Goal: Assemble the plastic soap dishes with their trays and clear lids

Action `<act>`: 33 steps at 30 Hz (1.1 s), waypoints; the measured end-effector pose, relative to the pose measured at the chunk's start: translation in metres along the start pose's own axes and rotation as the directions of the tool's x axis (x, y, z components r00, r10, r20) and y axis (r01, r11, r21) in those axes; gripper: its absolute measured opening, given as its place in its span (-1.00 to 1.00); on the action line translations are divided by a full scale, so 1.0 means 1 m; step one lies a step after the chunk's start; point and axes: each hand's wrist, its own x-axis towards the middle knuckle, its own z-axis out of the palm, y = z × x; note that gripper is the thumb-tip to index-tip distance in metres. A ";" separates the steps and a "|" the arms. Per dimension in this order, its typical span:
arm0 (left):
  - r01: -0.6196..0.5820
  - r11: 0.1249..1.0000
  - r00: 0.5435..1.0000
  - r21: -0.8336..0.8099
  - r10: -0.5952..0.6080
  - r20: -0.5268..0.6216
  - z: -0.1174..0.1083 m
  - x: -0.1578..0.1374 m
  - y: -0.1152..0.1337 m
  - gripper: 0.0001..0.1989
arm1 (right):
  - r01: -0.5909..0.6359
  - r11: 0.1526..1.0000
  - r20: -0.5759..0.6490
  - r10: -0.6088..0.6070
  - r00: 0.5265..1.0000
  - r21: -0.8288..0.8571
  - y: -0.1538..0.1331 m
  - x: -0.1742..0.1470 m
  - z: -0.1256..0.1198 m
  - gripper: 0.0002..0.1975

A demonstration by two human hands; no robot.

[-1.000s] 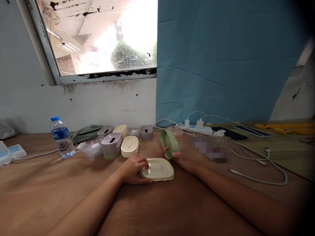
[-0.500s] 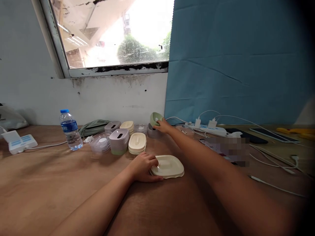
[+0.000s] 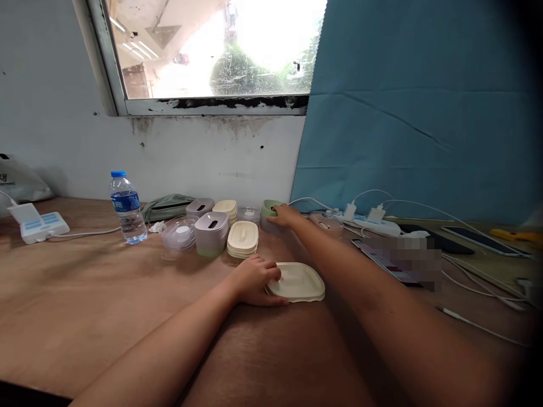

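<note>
My left hand (image 3: 254,280) is closed on the left edge of a cream plastic lid (image 3: 302,281) lying on the table, thumb along its near side. Reaching to the back, my right hand (image 3: 287,216) grips the near right rim of a pale green container (image 3: 267,209). That container sits upright, low in or on a greyish-purple container mostly hidden by it and my hand. Left of it are a stack of cream lids (image 3: 243,236), nested purple containers (image 3: 212,230) with a green one at the bottom, and clear round plastic pieces (image 3: 179,236).
A water bottle (image 3: 128,209) stands at the left, near a power strip (image 3: 44,227) and a grey-green pouch (image 3: 167,207). To the right lie a phone (image 3: 384,261), white chargers (image 3: 376,213) and cables. A wall and window rise behind the table (image 3: 106,294).
My right hand has lowered the green container from a tilted hold onto the purple one, where it now stands upright. The left hand keeps its place on the lid; the view has shifted slightly.
</note>
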 end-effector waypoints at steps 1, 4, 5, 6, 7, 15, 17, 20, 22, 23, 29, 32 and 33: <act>0.000 1.000 1.000 0.000 0.000 -0.001 0.000 0.000 0.000 -0.52 | 0.005 1.000 -0.004 -0.005 1.000 -0.012 -0.001 -0.001 -0.001 -0.38; -0.002 1.000 1.000 -0.004 0.002 0.006 0.000 0.000 0.000 -0.52 | 0.018 0.999 -0.015 -0.018 1.000 -0.046 -0.002 -0.005 -0.003 -0.43; -0.003 1.000 1.000 -0.007 0.003 0.010 0.000 0.001 -0.001 -0.52 | 0.023 0.998 -0.017 -0.024 1.000 -0.057 -0.003 -0.006 -0.003 -0.46; -0.003 1.000 1.000 -0.010 0.003 0.013 0.000 0.001 -0.001 -0.52 | 0.029 0.997 -0.018 -0.030 0.999 -0.068 -0.003 -0.007 -0.004 -0.47; -0.002 1.000 1.000 -0.012 0.002 0.016 -0.001 0.001 -0.001 -0.52 | 0.037 0.996 -0.018 -0.038 0.999 -0.078 -0.004 -0.008 -0.004 -0.48; 0.020 0.999 0.999 -0.025 -0.019 0.032 -0.002 0.001 0.001 -0.53 | 0.078 0.987 -0.017 -0.081 0.997 -0.142 -0.007 -0.015 -0.005 -0.65; 0.021 0.999 0.999 -0.028 -0.020 0.031 -0.002 0.001 0.001 -0.54 | 0.082 0.984 -0.015 -0.085 0.996 -0.157 -0.008 -0.016 -0.006 -0.68; 0.024 0.999 0.999 -0.035 -0.023 0.024 -0.002 0.000 0.001 -0.54 | 0.088 0.981 -0.001 -0.090 0.996 -0.176 -0.010 -0.016 -0.009 -0.71; 0.028 0.999 0.999 -0.044 -0.027 0.021 -0.001 0.000 0.000 -0.54 | 0.091 0.978 0.011 -0.090 0.996 -0.186 -0.011 -0.016 -0.012 -0.72; 0.030 0.998 0.999 -0.048 -0.029 0.019 -0.001 0.000 0.000 -0.54 | 0.092 0.977 0.015 -0.091 0.996 -0.191 -0.012 -0.016 -0.013 -0.72; 0.035 0.998 0.999 -0.053 -0.034 0.016 -0.001 0.000 0.000 -0.54 | 0.102 0.974 0.013 -0.101 0.995 -0.201 -0.017 -0.016 -0.019 -0.71; 0.041 0.998 0.999 -0.052 -0.040 0.026 -0.001 0.000 0.000 -0.53 | 0.086 0.976 0.013 -0.085 0.996 -0.199 -0.018 -0.015 -0.019 -0.71; 0.042 0.998 0.999 -0.052 -0.040 0.028 -0.002 0.000 0.000 -0.53 | 0.081 0.977 0.011 -0.080 0.997 -0.199 -0.019 -0.014 -0.019 -0.71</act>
